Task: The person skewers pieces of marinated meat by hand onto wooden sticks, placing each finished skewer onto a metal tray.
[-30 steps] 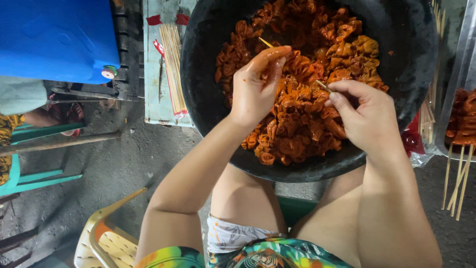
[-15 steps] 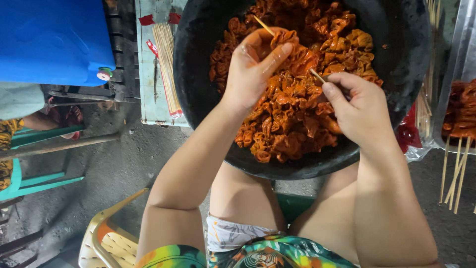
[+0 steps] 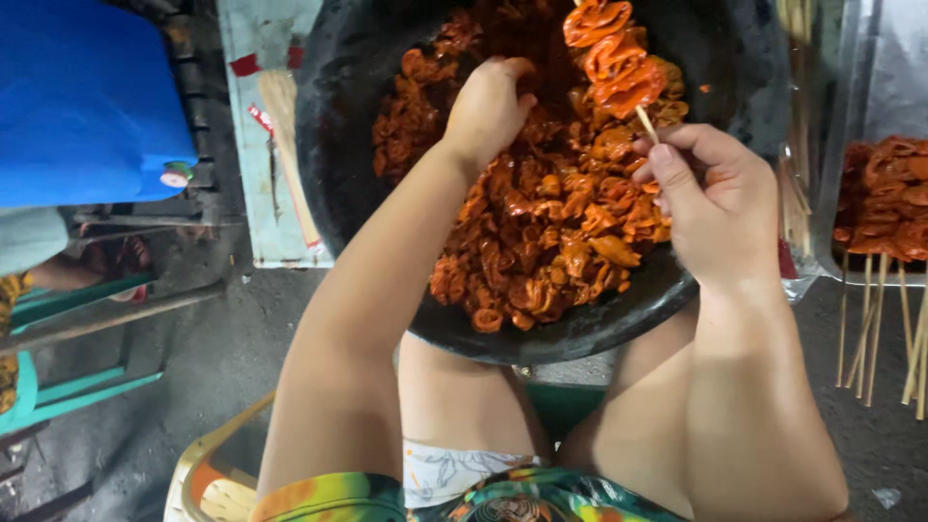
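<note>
Right hand [image 3: 710, 198] up over the black basin [image 3: 338, 184]; thumb and fingers pinched on the bare end of a bamboo skewer [image 3: 645, 123], folded orange meat already threaded along its upper part; top of the stick cut off by the frame edge. Left hand [image 3: 488, 106] down in the marinated meat pile [image 3: 551, 232], fingers curled into it, whether closed on a piece or not impossible to tell from here. Basin resting across the knees. Off to the right, a metal tray [image 3: 851, 77] with finished skewers [image 3: 884, 193], sticks hanging over its edge; loose bare sticks [image 3: 285, 145] on the board at left.

Risks, as a judgement: slick marinade on the fingers, so easy for the thin stick to twist or slide out of that pinch; hidden sharp tip close to the reaching left hand, so a jab likely if brought together carelessly; basin balanced on legs, liable to tip with any shift.
</note>
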